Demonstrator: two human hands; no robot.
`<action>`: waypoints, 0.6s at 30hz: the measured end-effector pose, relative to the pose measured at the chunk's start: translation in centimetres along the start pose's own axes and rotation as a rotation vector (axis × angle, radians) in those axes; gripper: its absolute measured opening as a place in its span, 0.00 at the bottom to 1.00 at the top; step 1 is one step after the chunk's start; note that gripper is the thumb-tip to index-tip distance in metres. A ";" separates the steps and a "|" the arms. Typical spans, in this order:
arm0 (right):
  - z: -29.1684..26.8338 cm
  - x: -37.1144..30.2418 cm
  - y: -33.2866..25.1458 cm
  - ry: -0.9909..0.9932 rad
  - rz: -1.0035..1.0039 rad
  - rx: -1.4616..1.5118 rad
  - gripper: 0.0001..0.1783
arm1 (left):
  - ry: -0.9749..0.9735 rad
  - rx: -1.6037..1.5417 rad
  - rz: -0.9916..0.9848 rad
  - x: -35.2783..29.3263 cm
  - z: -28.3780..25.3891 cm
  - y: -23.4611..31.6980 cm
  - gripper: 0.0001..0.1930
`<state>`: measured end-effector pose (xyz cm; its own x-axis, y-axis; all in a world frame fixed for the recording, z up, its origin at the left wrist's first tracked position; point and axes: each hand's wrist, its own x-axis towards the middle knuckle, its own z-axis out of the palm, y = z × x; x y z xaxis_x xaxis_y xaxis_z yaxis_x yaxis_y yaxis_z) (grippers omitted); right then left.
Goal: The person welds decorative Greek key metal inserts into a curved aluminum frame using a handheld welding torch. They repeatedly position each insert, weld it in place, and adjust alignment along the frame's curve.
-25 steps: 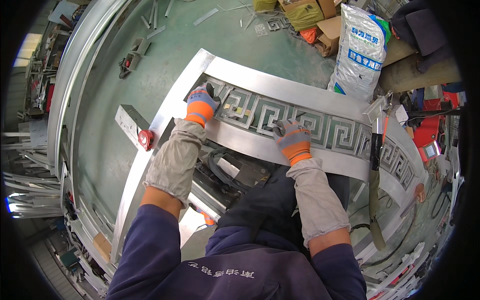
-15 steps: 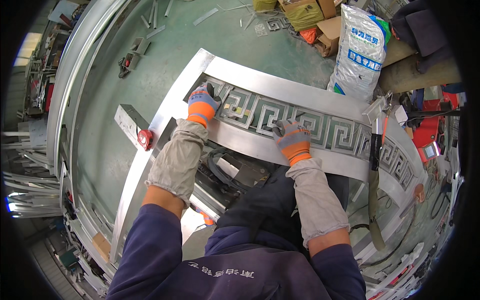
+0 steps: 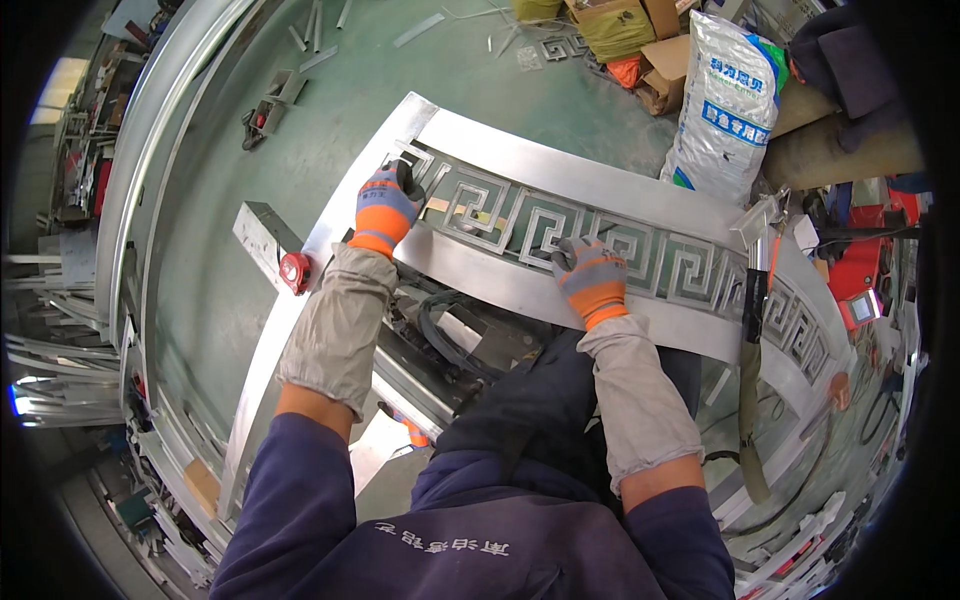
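A long metal fretwork strip (image 3: 545, 222) with a square spiral pattern lies in the opening of a silver metal frame (image 3: 540, 150). My left hand (image 3: 386, 208), in a grey and orange work glove, is closed on the strip's left end, which lies over the frame's corner. Around the middle of the strip, my right hand (image 3: 592, 278), gloved the same way, has its fingers curled over the near edge. The fingertips of both hands are partly hidden. Left of my left hand, a red tape measure (image 3: 295, 272) rests by a metal tube (image 3: 262, 240).
A welding torch (image 3: 752, 300) with its cable hangs over the frame's right side. Beyond the frame stand a white sack (image 3: 728, 110) and cardboard boxes (image 3: 665, 70). Metal offcuts (image 3: 318, 58) lie on the green floor. Long profiles (image 3: 150, 130) run along the left.
My left hand has moved left and slightly down, and the strip's left end has shifted over the frame's corner. My right hand stays at nearly the same spot on the strip.
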<state>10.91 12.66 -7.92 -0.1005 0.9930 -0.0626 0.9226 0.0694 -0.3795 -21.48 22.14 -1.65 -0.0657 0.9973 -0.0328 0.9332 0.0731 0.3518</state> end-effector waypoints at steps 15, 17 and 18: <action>-1.9 0.2 -0.8 -0.142 0.065 0.063 0.18 | -0.084 0.129 -0.102 0.2 2.2 -0.9 0.18; -2.0 0.2 -0.8 -0.150 0.066 0.046 0.17 | -0.075 0.146 -0.160 0.1 2.4 -0.9 0.19; -2.0 0.2 -0.8 -0.155 0.066 0.038 0.17 | -0.069 0.140 -0.170 0.0 2.4 -0.9 0.20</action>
<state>10.89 13.04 -5.78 -0.0988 0.9685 -0.2287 0.9146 -0.0022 -0.4043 -21.53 22.11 -4.20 -0.2067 0.9675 -0.1459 0.9509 0.2338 0.2027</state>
